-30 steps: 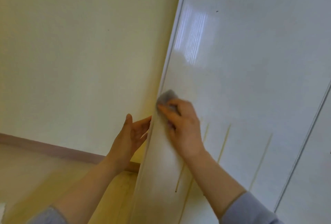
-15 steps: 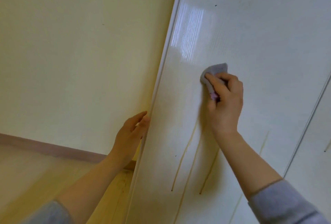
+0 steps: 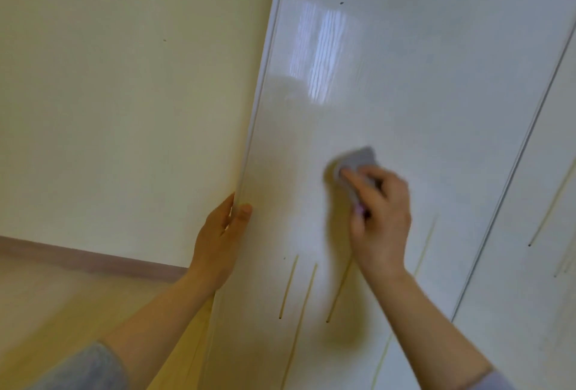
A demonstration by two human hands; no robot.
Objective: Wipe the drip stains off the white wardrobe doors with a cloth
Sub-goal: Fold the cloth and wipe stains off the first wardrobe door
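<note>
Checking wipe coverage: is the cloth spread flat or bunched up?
Bunched. The cloth is a small grey wad gripped by the right hand against the door; blur hides any folds.

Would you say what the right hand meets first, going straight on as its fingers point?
The right hand with the cloth likely meets only bare door, then perhaps its left edge.

Grey cloth (image 3: 358, 160), white door (image 3: 420, 93), seemingly yellowish drips (image 3: 288, 286)

place: home room | evidence: white wardrobe doors (image 3: 405, 93), cream wall (image 3: 124, 93), brown skirting (image 3: 93, 260), pale wood floor (image 3: 62, 302)
</note>
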